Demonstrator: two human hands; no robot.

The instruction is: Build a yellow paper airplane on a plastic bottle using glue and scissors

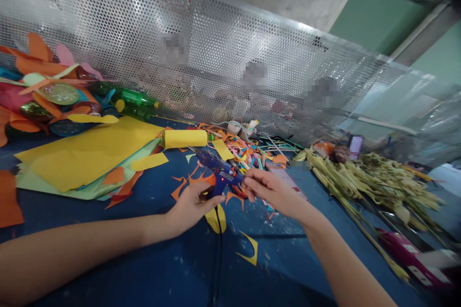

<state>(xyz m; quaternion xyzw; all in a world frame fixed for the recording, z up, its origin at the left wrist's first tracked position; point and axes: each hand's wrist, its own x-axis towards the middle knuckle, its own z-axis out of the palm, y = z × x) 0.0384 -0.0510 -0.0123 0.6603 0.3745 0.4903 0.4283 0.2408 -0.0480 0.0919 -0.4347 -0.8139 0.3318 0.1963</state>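
Note:
My left hand [196, 205] is wrapped round the handle of a blue glue gun [225, 176], whose nozzle points up and left. A small red light glows on its body, and a black cord [219, 249] runs down from the handle. At the gun's rear end, my right hand [268, 189] has its fingertips pinched together, touching or very close to it. Whatever those fingers hold is hidden. Beyond the gun lies a bottle wrapped in yellow paper [185, 138]. Below it are a yellow paper oval [216, 219] and a curved yellow offcut [250, 249].
Yellow and green sheets [90, 153] lie left on the blue table [144, 268], below piled bottles with paper shapes [54, 91]. Colourful scraps [245, 148] and a phone [288, 177] are beyond my hands. Dried husks [360, 182] lie right. A perforated metal panel [216, 43] stands behind.

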